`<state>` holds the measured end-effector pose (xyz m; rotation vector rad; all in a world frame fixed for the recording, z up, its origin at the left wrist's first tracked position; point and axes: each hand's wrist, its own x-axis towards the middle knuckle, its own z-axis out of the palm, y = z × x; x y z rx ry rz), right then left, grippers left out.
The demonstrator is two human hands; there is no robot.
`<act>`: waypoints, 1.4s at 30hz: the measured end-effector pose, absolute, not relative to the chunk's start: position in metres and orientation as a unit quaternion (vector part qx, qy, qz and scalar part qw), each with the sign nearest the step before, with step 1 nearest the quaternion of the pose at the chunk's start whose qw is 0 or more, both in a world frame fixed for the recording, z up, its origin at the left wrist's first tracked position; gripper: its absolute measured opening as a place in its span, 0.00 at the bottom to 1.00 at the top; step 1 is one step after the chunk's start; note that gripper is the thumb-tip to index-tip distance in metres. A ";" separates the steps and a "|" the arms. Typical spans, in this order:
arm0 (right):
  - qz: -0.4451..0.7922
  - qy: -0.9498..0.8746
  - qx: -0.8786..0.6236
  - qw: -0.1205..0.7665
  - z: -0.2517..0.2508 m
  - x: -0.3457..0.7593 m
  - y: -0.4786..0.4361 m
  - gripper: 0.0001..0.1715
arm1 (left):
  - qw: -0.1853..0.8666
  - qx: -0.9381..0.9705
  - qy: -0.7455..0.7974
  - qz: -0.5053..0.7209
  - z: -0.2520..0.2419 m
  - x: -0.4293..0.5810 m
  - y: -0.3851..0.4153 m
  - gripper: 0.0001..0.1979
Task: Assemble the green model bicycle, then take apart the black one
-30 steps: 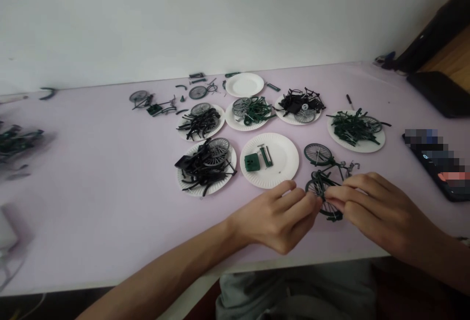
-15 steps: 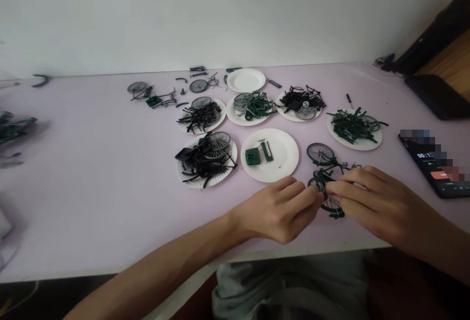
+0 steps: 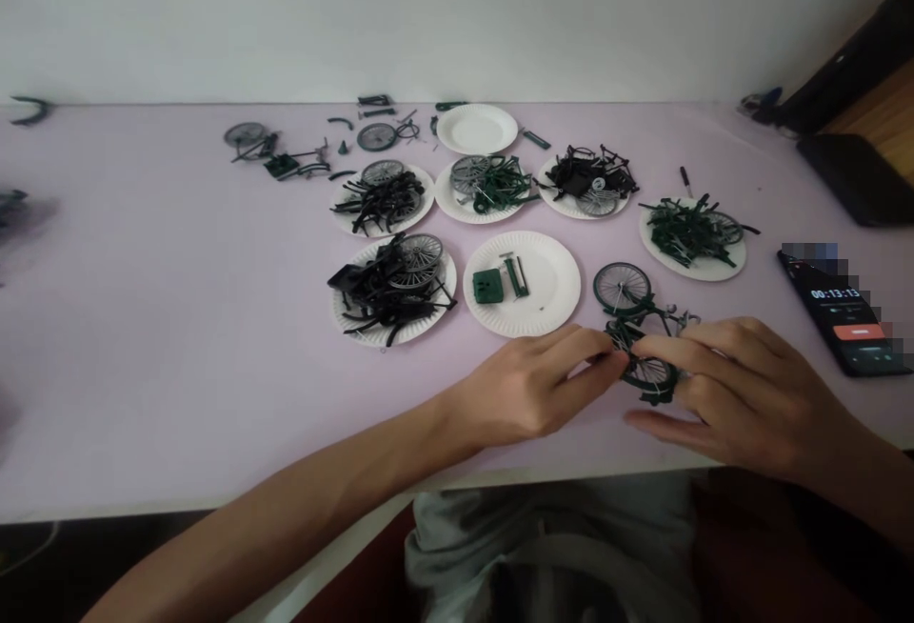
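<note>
My left hand (image 3: 620, 356) is pinching the model bicycle (image 3: 643, 328) around the middle of its nearer wheel (image 3: 651, 371), thumb and forefinger tips meeting there (exactly which small part is sitting between them, I am not able to tell). My right hand (image 3: 639, 383) is staying loosely spread: the forefinger is pointing in beside my left fingertips, over the bicycle, while the thumb is standing apart below the wheel. The bicycle is lying on the desk (image 3: 214, 337) in front of me, its farther wheel (image 3: 622, 288) pointing away from my hands.

Just left of it, a paper plate (image 3: 561, 294) is carrying a green box (image 3: 488, 286) and a slim green pump-like piece (image 3: 515, 277). Beyond that plate's left side, a pile of black parts (image 3: 389, 290) is crowding another plate. Up to the right, a heap of green parts (image 3: 685, 232) is filling one more, with a small dark-handled tool (image 3: 685, 180) lying behind it. A lit phone (image 3: 849, 313) is resting near the right edge.
</note>
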<state>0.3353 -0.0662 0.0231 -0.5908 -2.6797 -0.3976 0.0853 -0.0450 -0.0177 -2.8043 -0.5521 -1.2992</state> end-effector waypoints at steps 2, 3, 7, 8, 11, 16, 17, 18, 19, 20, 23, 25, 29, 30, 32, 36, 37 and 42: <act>-0.159 -0.943 -0.205 0.207 0.017 0.333 -0.065 0.19 | -0.021 -0.891 -0.184 -0.414 -0.019 0.084 -0.045 0.07; -0.163 -0.940 -0.206 0.218 0.014 0.332 -0.064 0.20 | -0.028 -0.890 -0.188 -0.415 -0.019 0.084 -0.045 0.07; -0.177 -0.930 -0.212 0.242 0.008 0.327 -0.060 0.17 | -0.035 -0.881 -0.197 -0.428 -0.021 0.084 -0.045 0.06; -0.183 -0.928 -0.212 0.244 0.007 0.326 -0.059 0.17 | -0.037 -0.881 -0.198 -0.428 -0.022 0.084 -0.044 0.06; -0.204 -0.926 -0.204 0.243 0.008 0.324 -0.057 0.14 | -0.042 -0.883 -0.197 -0.425 -0.023 0.084 -0.044 0.07; -0.201 -0.926 -0.202 0.247 0.008 0.323 -0.055 0.14 | -0.040 -0.880 -0.187 -0.434 -0.024 0.083 -0.043 0.07; -0.201 -0.926 -0.203 0.248 0.007 0.323 -0.055 0.15 | -0.039 -0.880 -0.188 -0.434 -0.025 0.083 -0.043 0.07; -0.201 -0.925 -0.204 0.250 0.007 0.323 -0.054 0.15 | -0.038 -0.880 -0.190 -0.433 -0.025 0.083 -0.044 0.07; -0.202 -0.924 -0.204 0.252 0.006 0.323 -0.054 0.15 | -0.038 -0.881 -0.192 -0.431 -0.025 0.082 -0.044 0.07; -0.202 -0.924 -0.204 0.254 0.005 0.324 -0.053 0.16 | -0.039 -0.881 -0.194 -0.429 -0.026 0.082 -0.044 0.08; -0.193 -0.923 -0.206 0.260 0.002 0.325 -0.052 0.15 | -0.055 -0.881 -0.200 -0.425 -0.030 0.083 -0.043 0.08; -0.187 -0.922 -0.218 0.259 -0.001 0.325 -0.051 0.16 | -0.077 -0.878 -0.206 -0.424 -0.034 0.084 -0.041 0.09; -0.185 -0.924 -0.241 0.233 -0.011 0.324 -0.051 0.16 | -0.093 -0.884 -0.198 -0.413 -0.042 0.087 -0.036 0.09; -0.182 -0.927 -0.246 0.218 -0.013 0.324 -0.051 0.15 | -0.084 -0.891 -0.192 -0.402 -0.043 0.088 -0.035 0.08; -0.166 -0.937 -0.248 0.182 -0.016 0.328 -0.050 0.14 | -0.062 -0.906 -0.180 -0.379 -0.045 0.088 -0.033 0.08; -0.082 -0.950 -0.243 0.179 -0.013 0.344 -0.046 0.17 | -0.015 -0.921 -0.181 -0.344 -0.046 0.089 -0.031 0.09; -0.060 -0.947 -0.248 0.195 -0.012 0.349 -0.044 0.19 | -0.004 -0.924 -0.188 -0.334 -0.046 0.089 -0.030 0.09; 0.016 -0.912 -0.270 0.308 -0.008 0.355 -0.023 0.12 | 0.009 -0.934 -0.195 -0.300 -0.048 0.091 -0.030 0.09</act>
